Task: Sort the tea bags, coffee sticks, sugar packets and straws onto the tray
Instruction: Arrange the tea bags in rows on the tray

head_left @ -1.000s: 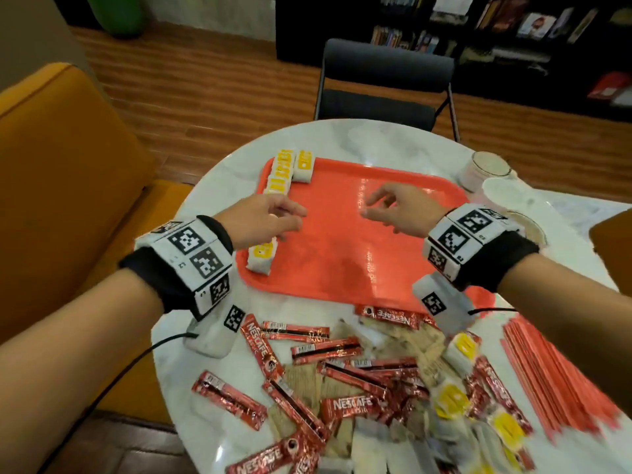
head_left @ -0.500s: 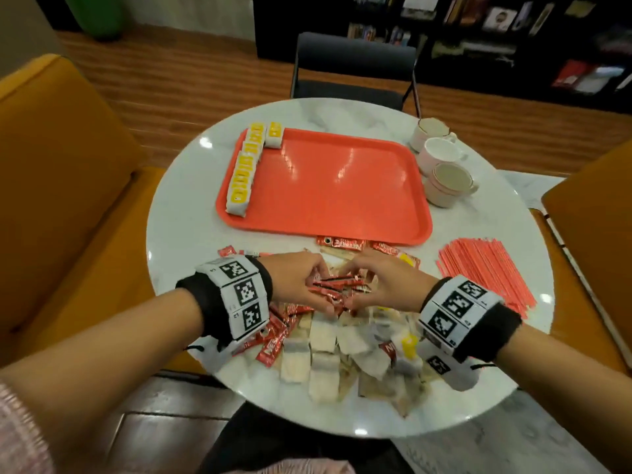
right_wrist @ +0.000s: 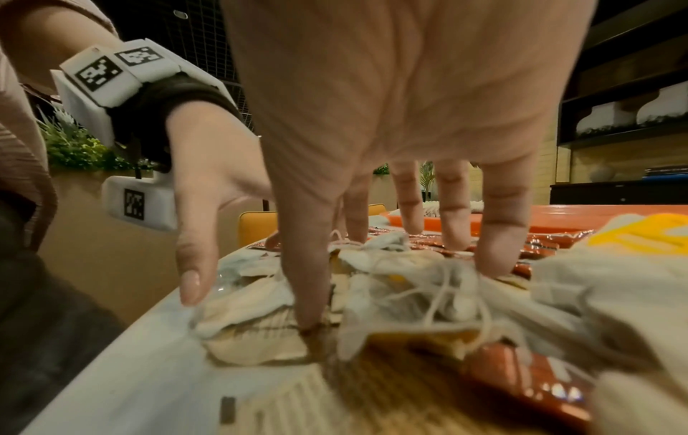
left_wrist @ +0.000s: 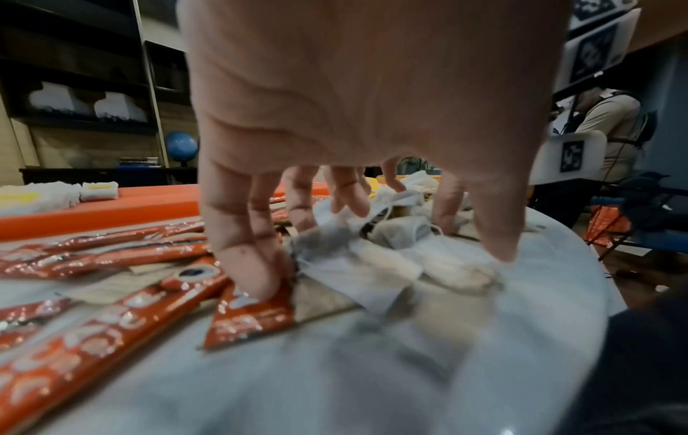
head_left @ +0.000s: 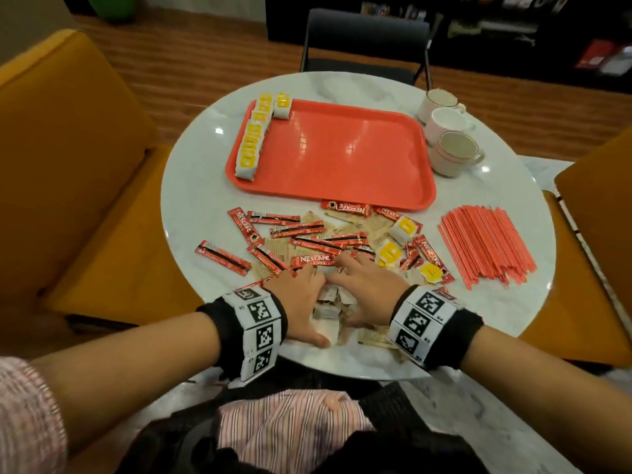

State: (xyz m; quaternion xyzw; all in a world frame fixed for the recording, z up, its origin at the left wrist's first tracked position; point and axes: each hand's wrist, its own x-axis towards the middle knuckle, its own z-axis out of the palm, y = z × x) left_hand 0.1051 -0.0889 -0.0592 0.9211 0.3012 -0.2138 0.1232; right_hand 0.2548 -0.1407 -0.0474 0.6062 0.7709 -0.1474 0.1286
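Both hands near-side of tray (head_left: 342,155), fingers spread, pressing down: left hand (head_left: 301,299), right hand (head_left: 367,294) flank tea bags (head_left: 330,311) between them.

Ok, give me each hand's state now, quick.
Left hand: open, fingers spread, pressing the tea bags.
Right hand: open, fingers spread on the same pile.

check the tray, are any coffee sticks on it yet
No, the tray holds only a row of yellow-labelled packets along its left edge; the coffee sticks lie on the table.

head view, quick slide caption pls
Both hands spread over loose tea bags near the red tray.
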